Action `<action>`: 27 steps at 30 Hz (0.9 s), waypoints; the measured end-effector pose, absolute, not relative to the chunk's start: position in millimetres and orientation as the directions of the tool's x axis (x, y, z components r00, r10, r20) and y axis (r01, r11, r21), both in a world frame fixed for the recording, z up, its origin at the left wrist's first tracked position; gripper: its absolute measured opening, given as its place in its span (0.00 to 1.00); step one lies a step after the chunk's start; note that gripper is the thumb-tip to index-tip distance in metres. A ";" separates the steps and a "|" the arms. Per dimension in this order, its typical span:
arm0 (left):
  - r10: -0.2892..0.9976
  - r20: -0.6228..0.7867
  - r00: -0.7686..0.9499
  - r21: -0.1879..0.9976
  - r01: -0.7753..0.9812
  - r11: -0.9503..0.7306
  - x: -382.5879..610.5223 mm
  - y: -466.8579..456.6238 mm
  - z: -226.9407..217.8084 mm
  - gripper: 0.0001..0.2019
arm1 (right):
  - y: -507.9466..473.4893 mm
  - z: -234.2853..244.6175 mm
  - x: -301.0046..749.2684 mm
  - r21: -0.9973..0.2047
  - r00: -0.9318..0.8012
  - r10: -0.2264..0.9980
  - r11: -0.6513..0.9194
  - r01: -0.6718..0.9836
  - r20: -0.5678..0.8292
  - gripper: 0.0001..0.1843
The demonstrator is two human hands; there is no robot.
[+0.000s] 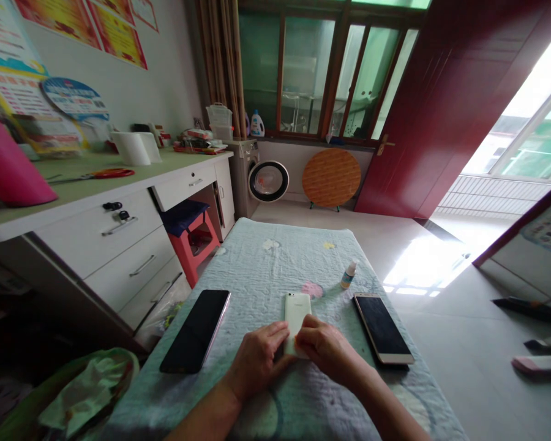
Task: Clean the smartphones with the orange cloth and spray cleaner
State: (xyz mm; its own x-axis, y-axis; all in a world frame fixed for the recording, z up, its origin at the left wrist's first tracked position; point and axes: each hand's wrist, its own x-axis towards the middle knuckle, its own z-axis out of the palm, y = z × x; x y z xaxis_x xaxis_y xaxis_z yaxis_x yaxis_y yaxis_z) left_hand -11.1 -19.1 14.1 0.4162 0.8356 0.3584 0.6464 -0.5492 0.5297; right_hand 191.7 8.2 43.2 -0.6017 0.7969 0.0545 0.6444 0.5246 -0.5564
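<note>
A white smartphone [297,306] lies back side up on the cloth, its camera at the top left corner. My left hand [258,349] grips its left edge and lower end, holding it against the table. Closed in a pinch over the phone's lower right part is my right hand [319,340]. A bit of something orange [296,340] shows under those fingers, mostly hidden. To the left lies a large black smartphone [196,331], screen up. On the right, a gold-framed smartphone [382,327] rests with its dark screen up. A small spray bottle [348,275] stands beyond it.
A pale blue quilted cloth [252,269] with flower patches covers the table. Left stand a desk [133,245] with drawers and a red stool [195,239]. Behind are a washing machine [244,162] with its door open, a round tabletop [331,177] and a red door [408,122].
</note>
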 end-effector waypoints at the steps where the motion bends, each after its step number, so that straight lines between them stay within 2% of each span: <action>1: 0.835 0.357 0.419 0.529 0.646 -0.551 -11.1 -18.8 14.0 0.23 | 8.9 43.9 193.4 -0.553 -0.601 0.798 0.519 0.652 0.040 0.11; 14: 0.848 0.318 0.425 0.546 0.649 -0.530 -11.9 -20.1 19.8 0.19 | 94.0 40.7 172.6 -0.396 -0.403 0.911 0.404 0.824 0.091 0.11; 27: 0.872 0.279 0.402 0.571 0.661 -0.487 -10.5 -20.9 24.3 0.21 | 76.6 46.3 148.7 -0.334 -0.495 0.864 0.494 0.802 0.091 0.13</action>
